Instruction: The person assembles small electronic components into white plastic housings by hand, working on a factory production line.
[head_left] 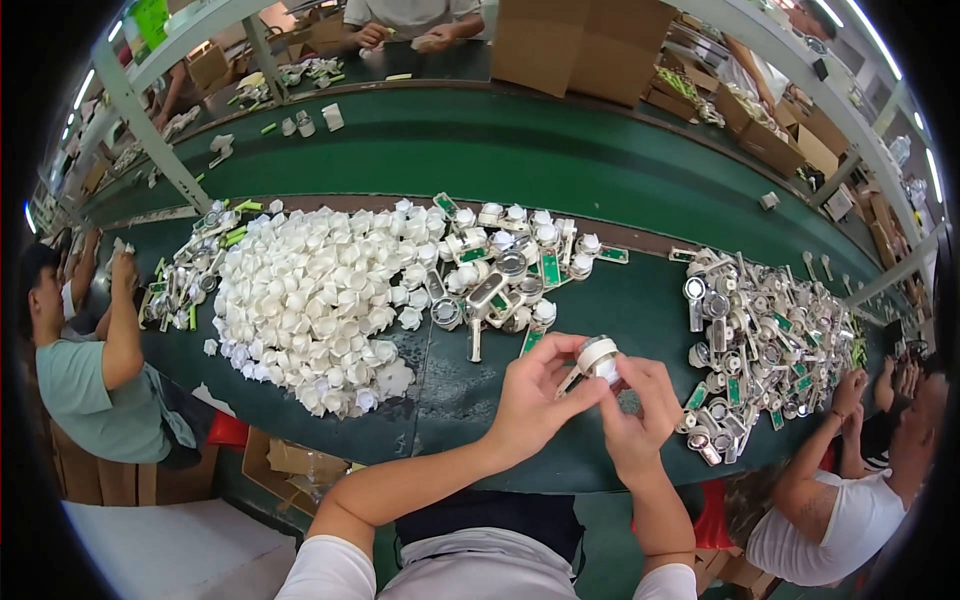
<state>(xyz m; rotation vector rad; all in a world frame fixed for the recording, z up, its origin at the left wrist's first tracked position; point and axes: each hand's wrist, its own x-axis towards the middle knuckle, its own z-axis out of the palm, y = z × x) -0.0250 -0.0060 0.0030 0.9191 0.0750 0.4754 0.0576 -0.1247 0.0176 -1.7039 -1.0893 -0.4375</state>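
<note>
My left hand (540, 395) is closed around a white round-headed plastic unit (598, 350) with a shiny ring, held above the near edge of the green work surface. My right hand (642, 408) pinches a small white plastic cap (607, 371) against the underside of that head; the fingers partly hide where the two meet. Left of my hands spreads a big heap of loose white caps (310, 290). Beyond them lie round-headed units with handles and green circuit boards (510, 265). To the right is a larger pile of similar units (765, 345).
A green conveyor belt (420, 140) runs across behind the piles, with a few loose parts on it. Metal frame posts (160, 140) rise at left and right. Co-workers sit on both sides and across the belt. Cardboard boxes (580, 45) stand at the far side.
</note>
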